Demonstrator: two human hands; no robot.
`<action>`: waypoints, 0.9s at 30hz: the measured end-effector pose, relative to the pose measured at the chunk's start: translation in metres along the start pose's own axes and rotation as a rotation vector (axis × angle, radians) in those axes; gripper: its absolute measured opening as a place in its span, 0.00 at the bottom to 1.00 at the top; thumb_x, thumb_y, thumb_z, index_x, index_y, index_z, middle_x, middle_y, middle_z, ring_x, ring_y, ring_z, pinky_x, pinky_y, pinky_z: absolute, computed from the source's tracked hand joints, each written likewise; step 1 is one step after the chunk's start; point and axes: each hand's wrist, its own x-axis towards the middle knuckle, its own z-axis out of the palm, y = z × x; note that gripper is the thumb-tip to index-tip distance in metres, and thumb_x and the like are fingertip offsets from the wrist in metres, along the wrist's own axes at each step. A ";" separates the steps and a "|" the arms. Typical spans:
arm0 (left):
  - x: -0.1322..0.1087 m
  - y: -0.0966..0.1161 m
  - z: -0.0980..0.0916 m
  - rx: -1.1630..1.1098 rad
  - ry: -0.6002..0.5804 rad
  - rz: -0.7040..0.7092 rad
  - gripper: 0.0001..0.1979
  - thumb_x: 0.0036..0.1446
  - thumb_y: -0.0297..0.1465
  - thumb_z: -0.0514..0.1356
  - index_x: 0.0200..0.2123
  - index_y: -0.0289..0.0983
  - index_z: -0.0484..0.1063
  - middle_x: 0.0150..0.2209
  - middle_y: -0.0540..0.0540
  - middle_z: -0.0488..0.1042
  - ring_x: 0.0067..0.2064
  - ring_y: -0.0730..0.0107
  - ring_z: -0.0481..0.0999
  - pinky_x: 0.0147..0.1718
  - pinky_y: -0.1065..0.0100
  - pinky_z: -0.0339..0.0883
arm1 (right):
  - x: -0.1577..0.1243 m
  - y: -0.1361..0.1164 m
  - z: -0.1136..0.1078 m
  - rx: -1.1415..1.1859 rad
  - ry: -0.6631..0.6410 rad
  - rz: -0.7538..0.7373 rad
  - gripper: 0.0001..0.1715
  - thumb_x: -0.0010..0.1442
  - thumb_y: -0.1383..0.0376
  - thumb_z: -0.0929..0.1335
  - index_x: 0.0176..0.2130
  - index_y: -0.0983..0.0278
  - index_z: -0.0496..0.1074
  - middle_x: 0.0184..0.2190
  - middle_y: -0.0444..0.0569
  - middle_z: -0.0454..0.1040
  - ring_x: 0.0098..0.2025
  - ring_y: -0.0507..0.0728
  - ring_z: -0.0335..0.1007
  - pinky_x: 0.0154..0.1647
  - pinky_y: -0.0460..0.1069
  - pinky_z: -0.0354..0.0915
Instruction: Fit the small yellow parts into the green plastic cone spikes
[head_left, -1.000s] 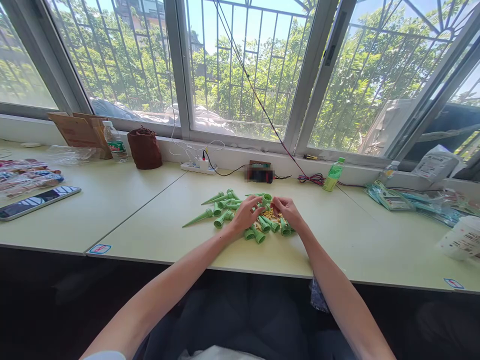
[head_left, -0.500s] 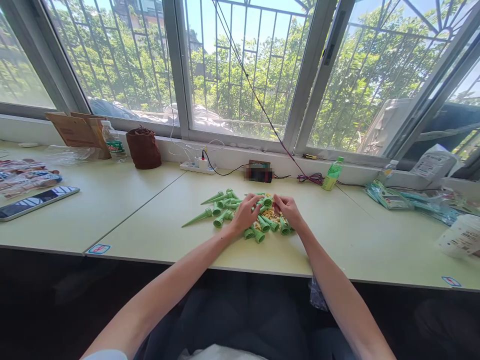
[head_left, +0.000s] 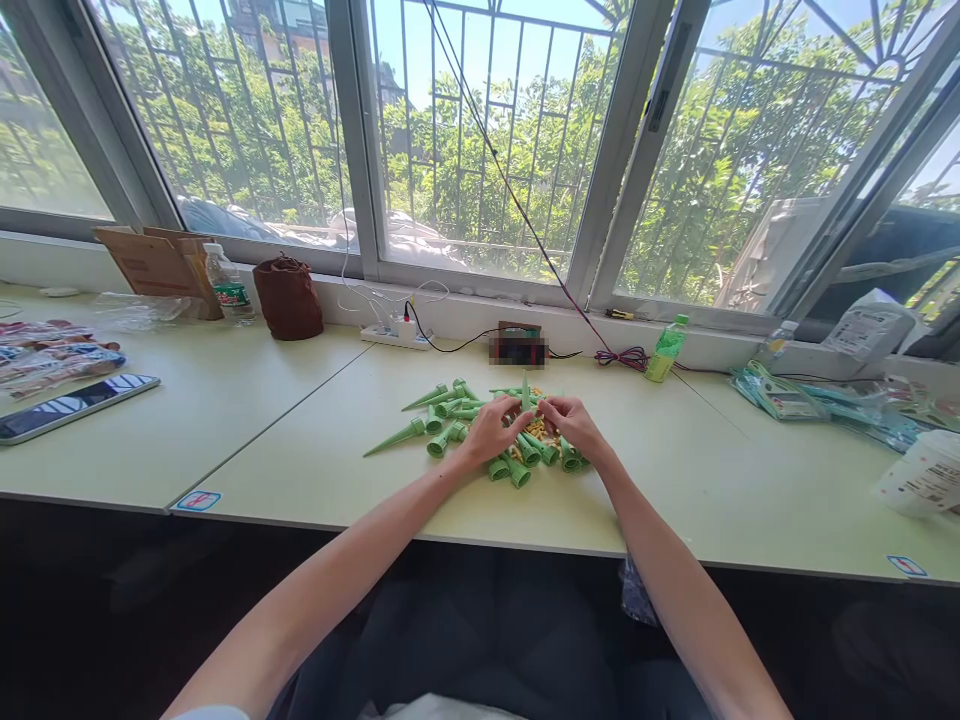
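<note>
l hand [head_left: 495,428] is gripping a spike [head_left: 526,393] tip-up by bits [head_left: 538,428], prob. for steadying; r hand [head_left: 571,424] is curling near bits, grip unclear.

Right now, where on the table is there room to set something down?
Bare table lies between the right hand and the white cup, and between the phone and the green spikes. Spikes and yellow pieces crowd around that hand and the left hand.

The 2 bare arms, left arm [head_left: 330,555] and right arm [head_left: 679,570], slant forward and inward, bringing the hands close together. The left hand [head_left: 489,432] curls, its thumb [head_left: 520,424] extended toward the right hand [head_left: 576,424], whose fingers [head_left: 553,408] bend inward.
</note>
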 end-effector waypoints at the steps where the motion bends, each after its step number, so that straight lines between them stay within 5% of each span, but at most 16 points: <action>1: 0.000 -0.001 0.000 -0.014 0.008 0.001 0.16 0.60 0.42 0.58 0.39 0.34 0.73 0.32 0.45 0.72 0.33 0.69 0.72 0.30 0.69 0.69 | 0.000 0.000 0.000 -0.002 0.001 -0.006 0.27 0.56 0.44 0.67 0.27 0.65 0.70 0.14 0.39 0.61 0.17 0.49 0.54 0.20 0.46 0.54; 14: -0.001 -0.012 0.004 -0.072 0.053 0.080 0.13 0.57 0.34 0.63 0.46 0.39 0.74 0.39 0.46 0.68 0.34 0.74 0.71 0.30 0.71 0.72 | 0.000 0.003 0.000 -0.087 -0.022 0.002 0.33 0.61 0.43 0.61 0.18 0.64 0.66 0.09 0.41 0.60 0.13 0.49 0.54 0.19 0.47 0.53; 20: -0.001 -0.005 0.006 -0.057 0.094 0.039 0.12 0.60 0.35 0.59 0.46 0.38 0.69 0.42 0.45 0.69 0.34 0.74 0.72 0.29 0.72 0.71 | 0.002 0.003 0.000 -0.037 0.090 -0.019 0.31 0.59 0.42 0.63 0.20 0.64 0.66 0.11 0.40 0.59 0.15 0.49 0.53 0.18 0.47 0.53; 23: 0.000 -0.004 0.005 -0.041 0.123 -0.033 0.12 0.63 0.39 0.54 0.40 0.36 0.69 0.37 0.45 0.72 0.33 0.72 0.72 0.29 0.70 0.69 | 0.002 0.002 -0.001 0.002 0.142 -0.017 0.30 0.58 0.42 0.64 0.22 0.63 0.67 0.11 0.39 0.57 0.14 0.49 0.51 0.18 0.47 0.52; 27: 0.002 -0.004 0.003 0.012 0.045 -0.092 0.26 0.67 0.44 0.44 0.25 0.35 0.68 0.25 0.48 0.70 0.29 0.71 0.68 0.31 0.68 0.64 | 0.001 0.000 0.000 0.002 0.056 -0.022 0.29 0.57 0.42 0.65 0.23 0.64 0.68 0.13 0.39 0.59 0.16 0.49 0.52 0.19 0.47 0.53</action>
